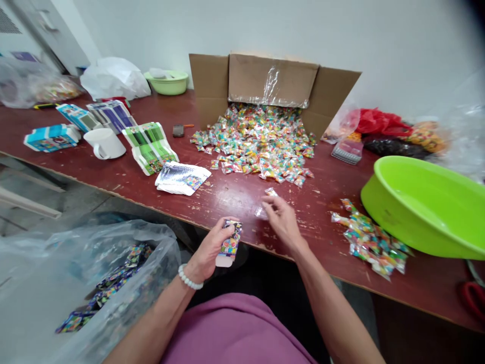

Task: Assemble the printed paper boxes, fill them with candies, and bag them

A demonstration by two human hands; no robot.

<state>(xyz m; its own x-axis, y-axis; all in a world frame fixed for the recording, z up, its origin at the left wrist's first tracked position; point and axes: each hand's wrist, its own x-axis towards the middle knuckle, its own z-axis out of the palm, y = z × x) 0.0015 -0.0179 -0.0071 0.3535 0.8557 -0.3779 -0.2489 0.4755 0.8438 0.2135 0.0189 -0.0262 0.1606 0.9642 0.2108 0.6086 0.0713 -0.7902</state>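
Pale, plain wall [151,30] behind a scuffed dark-red table [238,202]. Grey tiled floor [79,202] beyond its left front edge.

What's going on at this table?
Someone's left hand holds a small printed carton with its white end flap sticking out. The right hand is at a small clear-wrapped packet on the red table. Colorful wrapped candies spill from a cardboard box, and a clear plastic bag at left holds more printed cartons.
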